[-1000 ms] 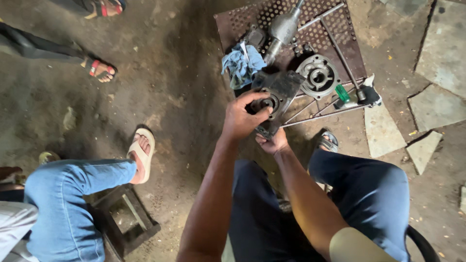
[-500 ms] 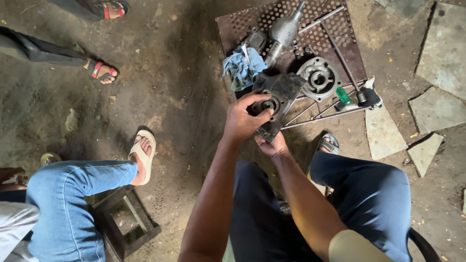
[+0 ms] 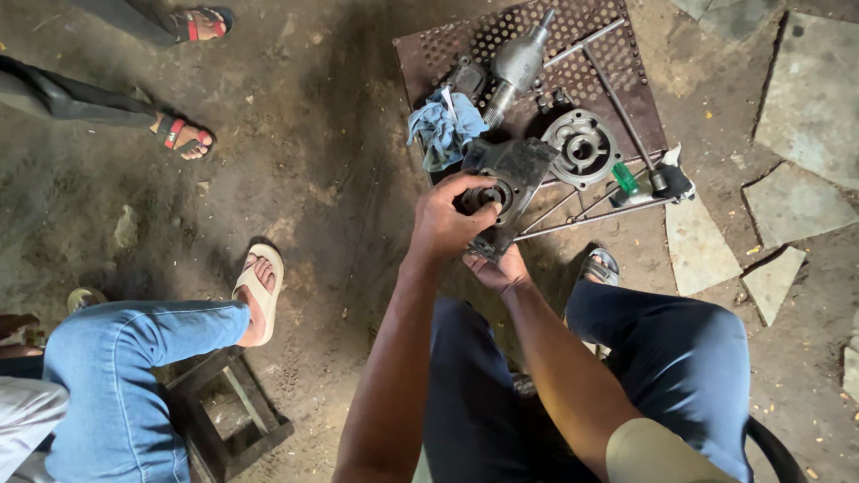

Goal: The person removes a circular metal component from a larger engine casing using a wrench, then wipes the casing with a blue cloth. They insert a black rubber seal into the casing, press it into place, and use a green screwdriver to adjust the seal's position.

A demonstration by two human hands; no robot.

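Over the near edge of the perforated steel plate, both hands work 1 dark cast-metal housing: greasy, blocky, with a round bore on its face. Left hand is clamped over the bore side, fingers curled on the casting. Right hand cups it from underneath, palm up, gripping the lower corner. Housing is tilted, off the ground.

Plate is rusty brown with a regular hole pattern. On it: crumpled blue rag just beside the housing, smooth grey tapered shaft, round ribbed bearing flange, thin straight rods running off the right edge, and a green-handled tool.

Ground is packed dirt, with flat stone slabs right. Open dirt left of the plate; another person's sandalled foot and denim leg sit well apart.
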